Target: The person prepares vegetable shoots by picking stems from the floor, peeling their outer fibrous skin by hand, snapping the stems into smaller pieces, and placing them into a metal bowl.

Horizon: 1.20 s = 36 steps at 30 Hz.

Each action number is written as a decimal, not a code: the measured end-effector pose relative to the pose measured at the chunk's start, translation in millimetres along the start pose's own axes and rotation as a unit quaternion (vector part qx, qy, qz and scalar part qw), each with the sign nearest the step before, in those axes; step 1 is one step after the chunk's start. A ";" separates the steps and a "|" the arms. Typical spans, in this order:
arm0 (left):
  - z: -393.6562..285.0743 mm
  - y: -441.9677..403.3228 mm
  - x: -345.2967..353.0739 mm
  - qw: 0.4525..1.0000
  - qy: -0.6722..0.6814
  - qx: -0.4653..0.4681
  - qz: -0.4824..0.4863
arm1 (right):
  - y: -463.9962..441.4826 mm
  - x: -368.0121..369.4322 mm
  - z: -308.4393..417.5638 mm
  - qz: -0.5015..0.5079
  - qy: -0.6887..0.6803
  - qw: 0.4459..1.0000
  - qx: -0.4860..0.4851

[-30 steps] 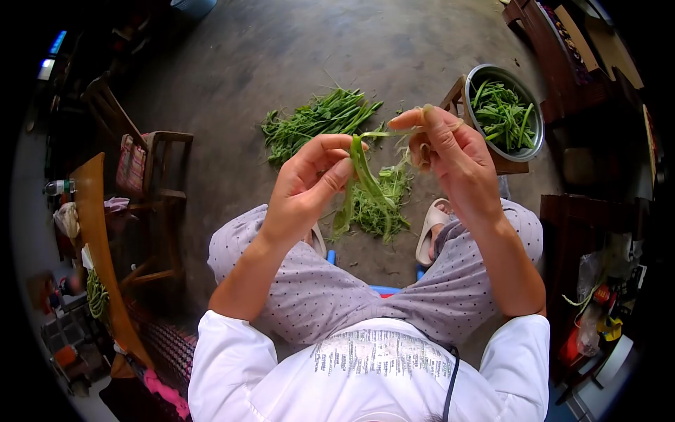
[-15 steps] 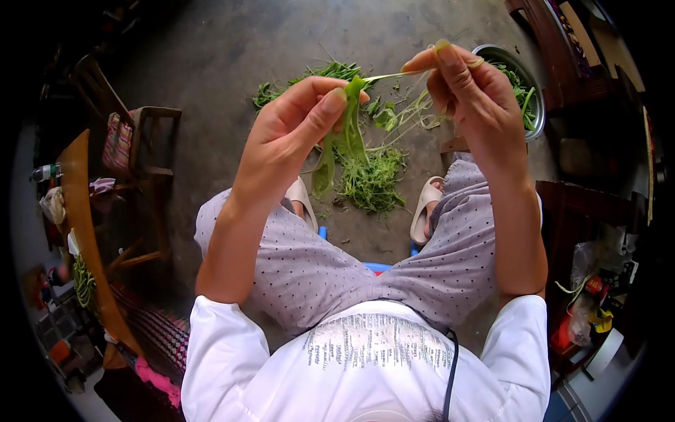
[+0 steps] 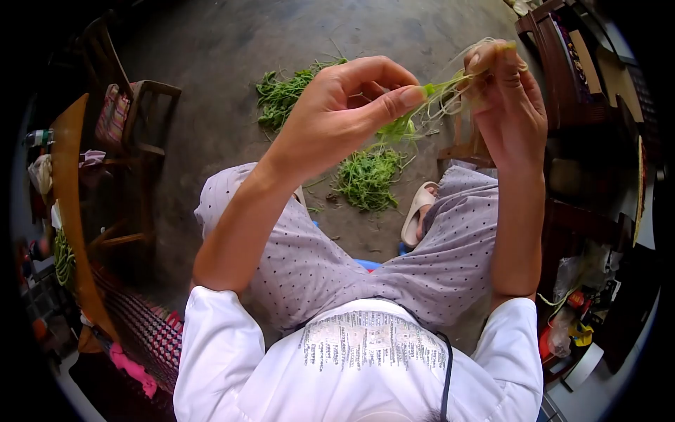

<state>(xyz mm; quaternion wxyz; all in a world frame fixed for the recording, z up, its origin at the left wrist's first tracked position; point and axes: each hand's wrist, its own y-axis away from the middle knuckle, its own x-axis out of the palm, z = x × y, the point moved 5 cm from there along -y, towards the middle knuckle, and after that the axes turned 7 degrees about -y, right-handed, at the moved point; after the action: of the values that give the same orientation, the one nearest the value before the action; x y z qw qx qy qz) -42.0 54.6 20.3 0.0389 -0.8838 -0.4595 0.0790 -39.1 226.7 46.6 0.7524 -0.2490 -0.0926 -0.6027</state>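
My left hand (image 3: 351, 112) pinches a green stem (image 3: 437, 88) between thumb and forefinger, with leafy parts hanging below it. Close by on the right, my right hand (image 3: 508, 91) is closed on thin pale fibres (image 3: 450, 105), which trail from its fingers toward the stem. Beyond my left hand, a pile of long green stems and leaves (image 3: 281, 95) lies on the floor, partly covered by that hand. Between my feet sits a heap of shredded green scraps (image 3: 368, 181).
A wooden chair (image 3: 151, 91) and a wooden board edge (image 3: 67, 190) stand at the left. Dark wooden furniture (image 3: 562, 77) is at the upper right. Behind my right forearm is a small wooden stool (image 3: 460, 151). My sandalled foot (image 3: 420, 214) rests on the floor.
Both hands have shifted right, and my left hand has come close to my right. The metal bowl of greens is now hidden behind my right hand. The view has moved slightly.
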 end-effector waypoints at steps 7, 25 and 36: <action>4.6 -4.1 8.7 0.993 0.115 0.011 -0.021 | -1.8 5.3 -4.9 0.002 -0.092 0.996 0.013; 4.0 -16.2 -17.9 0.932 0.323 0.009 -0.162 | -5.4 24.7 -20.5 0.096 -0.141 0.978 0.123; 33.9 19.6 -146.3 0.834 0.446 0.013 -0.325 | -2.5 13.3 -1.6 0.124 -0.211 0.959 0.144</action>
<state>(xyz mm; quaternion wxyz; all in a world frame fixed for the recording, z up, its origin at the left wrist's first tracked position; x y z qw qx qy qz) -114.9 -76.5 -0.6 0.2744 -0.6222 -0.6524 -0.3346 -38.3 214.0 51.8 0.8126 -0.2690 -0.3038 -0.4183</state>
